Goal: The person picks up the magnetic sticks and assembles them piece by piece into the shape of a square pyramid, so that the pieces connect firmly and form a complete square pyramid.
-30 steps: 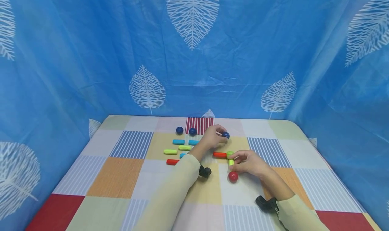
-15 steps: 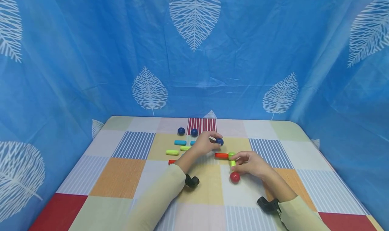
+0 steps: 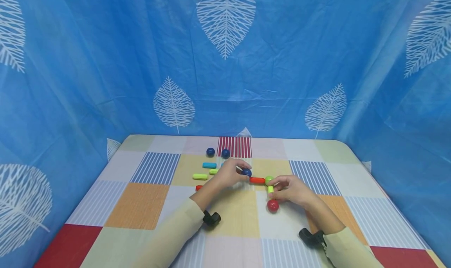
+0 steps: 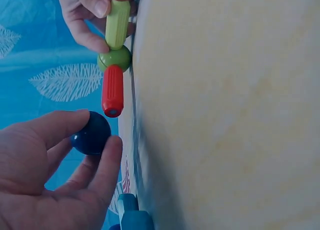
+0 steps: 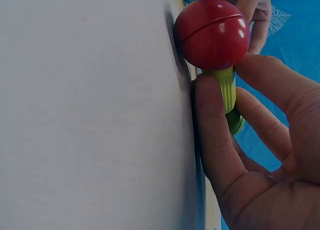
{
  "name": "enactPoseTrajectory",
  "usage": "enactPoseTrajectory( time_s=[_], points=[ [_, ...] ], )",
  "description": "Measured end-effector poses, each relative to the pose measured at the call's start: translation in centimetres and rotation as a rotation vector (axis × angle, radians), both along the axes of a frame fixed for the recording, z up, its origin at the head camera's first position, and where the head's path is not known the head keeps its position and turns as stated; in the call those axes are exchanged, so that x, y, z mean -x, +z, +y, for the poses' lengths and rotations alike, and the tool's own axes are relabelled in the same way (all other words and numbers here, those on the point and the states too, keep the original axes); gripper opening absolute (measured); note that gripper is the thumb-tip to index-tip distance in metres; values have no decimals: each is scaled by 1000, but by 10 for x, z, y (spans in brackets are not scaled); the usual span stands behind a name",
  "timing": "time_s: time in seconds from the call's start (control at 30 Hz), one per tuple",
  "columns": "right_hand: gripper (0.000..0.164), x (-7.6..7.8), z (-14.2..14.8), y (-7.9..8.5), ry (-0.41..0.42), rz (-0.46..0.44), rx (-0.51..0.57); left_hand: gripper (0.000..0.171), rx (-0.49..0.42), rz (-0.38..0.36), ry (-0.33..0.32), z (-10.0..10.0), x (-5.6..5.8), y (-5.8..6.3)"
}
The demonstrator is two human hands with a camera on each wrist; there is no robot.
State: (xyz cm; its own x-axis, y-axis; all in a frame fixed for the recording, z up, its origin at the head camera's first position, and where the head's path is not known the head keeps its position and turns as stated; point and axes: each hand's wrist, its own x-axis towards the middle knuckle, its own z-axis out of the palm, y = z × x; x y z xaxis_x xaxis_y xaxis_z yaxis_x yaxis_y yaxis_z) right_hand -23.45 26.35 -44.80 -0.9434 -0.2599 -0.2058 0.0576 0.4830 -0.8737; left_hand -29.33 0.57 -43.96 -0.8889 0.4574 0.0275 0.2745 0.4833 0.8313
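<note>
In the head view my left hand point(image 3: 229, 173) pinches a dark blue ball point(image 4: 92, 133) between thumb and fingers, close to the free end of a red stick point(image 3: 257, 180). That stick's other end joins a green ball point(image 4: 115, 58). From the green ball a yellow-green stick point(image 4: 118, 24) leads to a red ball point(image 5: 212, 35), making an L-shaped piece low over the table. My right hand point(image 3: 292, 190) grips the yellow-green stick, thumb and fingers on its sides. In the left wrist view a narrow gap shows between the blue ball and the red stick's tip.
Two more dark blue balls, a left one point(image 3: 210, 152) and a right one point(image 3: 226, 153), sit farther back. Left of my hand lie a blue stick point(image 3: 209, 165), yellow-green sticks point(image 3: 200, 176) and a partly hidden red stick point(image 3: 199, 188). A blue curtain point(image 3: 246, 84) surrounds the patchwork-covered table point(image 3: 137, 205).
My left hand has taken the blue ball from the back of the table and brought it left and nearer, to the red stick's end. My right hand keeps its grip, almost unmoved.
</note>
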Motion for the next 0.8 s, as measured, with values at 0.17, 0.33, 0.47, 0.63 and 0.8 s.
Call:
enactPoseTrajectory(
  time_s=[0.17, 0.33, 0.47, 0.63, 0.8],
  points=[
    [41, 1, 0, -1, -10, 0, -10, 27, 74, 1, 8, -6, -5, 0],
    [41, 1, -1, 0, -13, 1, -21, 24, 119, -27, 30, -7, -8, -2],
    [41, -1, -2, 1, -16, -2, -16, 23, 107, -26, 23, -5, -7, -5],
    [41, -2, -3, 2, -17, 1, -6, 23, 97, -4, 16, -3, -7, -7],
    [41, -1, -1, 2, -9, -6, -10, 28, 113, 5, 32, -3, -9, -6]
  ],
)
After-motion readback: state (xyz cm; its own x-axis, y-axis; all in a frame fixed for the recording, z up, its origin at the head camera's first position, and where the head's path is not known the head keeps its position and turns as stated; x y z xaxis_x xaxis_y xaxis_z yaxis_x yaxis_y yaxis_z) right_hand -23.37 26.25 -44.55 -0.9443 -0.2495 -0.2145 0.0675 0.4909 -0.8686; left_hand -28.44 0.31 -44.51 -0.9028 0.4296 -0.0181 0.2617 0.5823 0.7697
